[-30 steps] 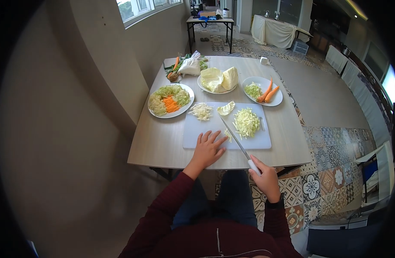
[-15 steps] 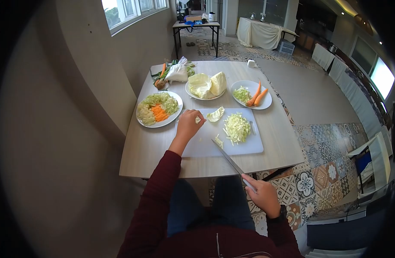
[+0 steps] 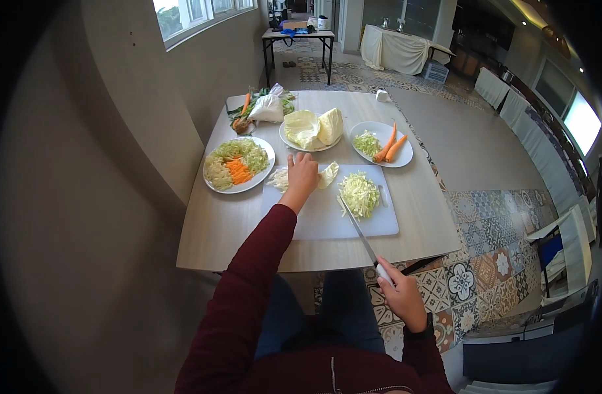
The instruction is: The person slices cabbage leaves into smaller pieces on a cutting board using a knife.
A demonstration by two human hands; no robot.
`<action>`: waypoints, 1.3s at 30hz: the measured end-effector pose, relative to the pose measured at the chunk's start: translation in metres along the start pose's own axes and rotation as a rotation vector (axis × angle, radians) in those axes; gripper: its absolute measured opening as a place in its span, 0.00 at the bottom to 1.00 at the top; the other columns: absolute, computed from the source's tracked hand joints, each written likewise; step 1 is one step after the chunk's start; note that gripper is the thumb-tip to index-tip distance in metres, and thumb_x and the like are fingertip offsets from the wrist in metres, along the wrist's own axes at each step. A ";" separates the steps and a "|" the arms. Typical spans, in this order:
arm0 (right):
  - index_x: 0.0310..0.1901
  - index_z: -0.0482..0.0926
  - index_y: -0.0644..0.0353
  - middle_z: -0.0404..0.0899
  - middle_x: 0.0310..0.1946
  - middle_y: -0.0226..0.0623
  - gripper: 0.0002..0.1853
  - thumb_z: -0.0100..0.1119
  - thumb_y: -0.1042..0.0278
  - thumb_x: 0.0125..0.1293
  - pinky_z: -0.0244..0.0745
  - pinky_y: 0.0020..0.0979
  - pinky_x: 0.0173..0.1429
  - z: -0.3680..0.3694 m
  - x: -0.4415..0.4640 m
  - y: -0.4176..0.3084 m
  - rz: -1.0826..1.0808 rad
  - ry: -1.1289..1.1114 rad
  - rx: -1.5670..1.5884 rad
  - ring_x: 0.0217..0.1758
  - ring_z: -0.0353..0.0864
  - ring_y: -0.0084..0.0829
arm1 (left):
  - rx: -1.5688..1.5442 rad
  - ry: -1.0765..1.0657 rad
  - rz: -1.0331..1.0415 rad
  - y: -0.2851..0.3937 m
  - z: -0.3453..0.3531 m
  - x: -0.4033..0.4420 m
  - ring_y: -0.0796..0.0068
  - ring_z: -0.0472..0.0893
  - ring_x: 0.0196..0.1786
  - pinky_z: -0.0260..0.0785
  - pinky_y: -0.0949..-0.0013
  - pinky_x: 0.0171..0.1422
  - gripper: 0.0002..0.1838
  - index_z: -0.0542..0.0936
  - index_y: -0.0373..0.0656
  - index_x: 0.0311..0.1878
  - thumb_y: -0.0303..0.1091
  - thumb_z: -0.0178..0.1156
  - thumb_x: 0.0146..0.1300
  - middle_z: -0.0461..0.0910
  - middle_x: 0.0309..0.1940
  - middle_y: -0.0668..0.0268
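My left hand (image 3: 303, 175) is over the back of the white cutting board (image 3: 314, 226), fingers bent and slightly apart, beside a piece of cabbage leaf (image 3: 328, 175). Its palm side is hidden. Pale cabbage scraps (image 3: 278, 178) lie left of that hand. In my right hand (image 3: 404, 299) is a kitchen knife (image 3: 361, 236) with a white handle, held in front of the table edge. The blade points up and away, its tip at the left side of a heap of shredded cabbage (image 3: 359, 196) on the board.
Behind the board, one plate (image 3: 279, 134) carries cabbage pieces (image 3: 303, 129); another (image 3: 399, 161) has whole carrots (image 3: 388, 144) and shreds. A plate of shredded vegetables (image 3: 240, 165) stands left. A white plastic bag (image 3: 267, 108) and vegetable trimmings lie at the back left.
My left hand has moved right and away from me, up to the cabbage leaf, uncovering scraps on the left. The knife tip has shifted right and farther away, to the shredded heap.
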State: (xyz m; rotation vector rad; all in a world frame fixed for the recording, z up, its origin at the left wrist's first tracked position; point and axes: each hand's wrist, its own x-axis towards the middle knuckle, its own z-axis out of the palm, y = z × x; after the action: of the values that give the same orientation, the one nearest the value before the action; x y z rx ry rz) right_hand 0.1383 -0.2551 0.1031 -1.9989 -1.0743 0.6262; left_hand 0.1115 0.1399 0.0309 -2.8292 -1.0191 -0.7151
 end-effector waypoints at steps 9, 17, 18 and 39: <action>0.68 0.78 0.40 0.84 0.33 0.46 0.26 0.61 0.64 0.67 0.80 0.48 0.46 0.030 -0.002 -0.031 -0.258 -0.067 -0.255 0.38 0.85 0.50 | -0.554 0.299 -0.146 0.000 -0.063 -0.020 0.55 0.85 0.35 0.77 0.55 0.45 0.08 0.81 0.40 0.37 0.32 0.69 0.60 0.85 0.31 0.58; 0.68 0.78 0.47 0.86 0.38 0.52 0.26 0.60 0.65 0.67 0.79 0.46 0.50 0.047 0.014 -0.031 -0.122 0.013 -0.298 0.43 0.85 0.54 | -0.869 0.451 -0.492 -0.035 -0.093 -0.126 0.79 0.79 0.26 0.73 0.71 0.34 0.06 0.78 0.39 0.42 0.27 0.65 0.67 0.82 0.26 0.65; 0.68 0.78 0.49 0.85 0.38 0.54 0.26 0.59 0.66 0.67 0.79 0.48 0.50 0.046 0.016 -0.024 -0.140 0.051 -0.265 0.44 0.85 0.56 | -0.870 0.426 -0.533 -0.038 -0.090 -0.139 0.80 0.79 0.27 0.73 0.71 0.34 0.06 0.78 0.39 0.43 0.27 0.65 0.67 0.82 0.26 0.65; 0.71 0.72 0.63 0.80 0.22 0.53 0.25 0.51 0.69 0.74 0.78 0.39 0.32 0.047 0.038 -0.020 -0.159 -0.056 0.021 0.21 0.85 0.37 | -0.684 0.210 -0.317 0.004 -0.057 -0.182 0.63 0.80 0.40 0.64 0.58 0.57 0.10 0.81 0.45 0.49 0.32 0.65 0.65 0.81 0.33 0.64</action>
State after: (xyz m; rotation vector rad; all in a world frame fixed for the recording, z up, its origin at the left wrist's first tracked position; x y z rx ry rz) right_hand 0.1154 -0.1975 0.0897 -1.8664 -1.2411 0.6090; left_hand -0.0322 0.0182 0.0018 -3.0221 -1.4207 -1.6317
